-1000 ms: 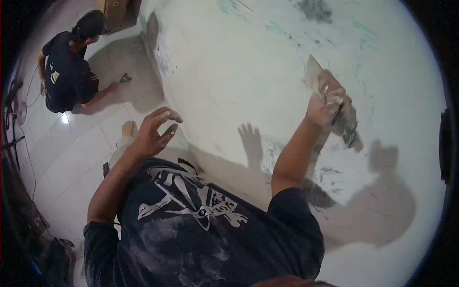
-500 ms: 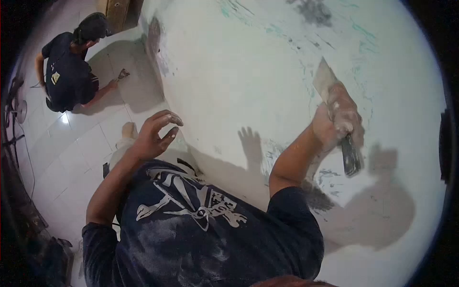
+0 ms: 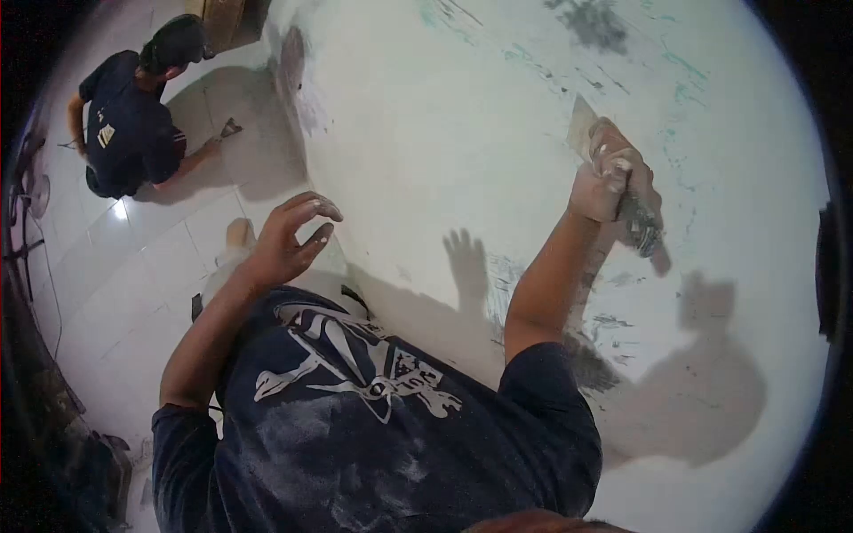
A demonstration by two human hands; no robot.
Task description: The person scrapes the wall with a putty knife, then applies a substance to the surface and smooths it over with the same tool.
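Off-white and scuffed with grey and green, the wall (image 3: pixel 418 160) has the putty knife (image 3: pixel 581 127) up against or very near it; whether the blade actually touches, I cannot tell. The right hand (image 3: pixel 609 173) is closed firmly around the knife, whose dark handle sticks out below the fist. Both have just shifted up the view and a little to the left, which brings the blade's tip close to some small dark marks. The left hand (image 3: pixel 289 235) has barely moved: it holds nothing, fingers curled and thumb apart, near the wall's lower edge. So the hands are well apart, with only one on the tool. Beyond, a co-worker (image 3: pixel 129 133) crouches on the tiled floor (image 3: pixel 133 275), reaching out with a scraper (image 3: pixel 231 128).
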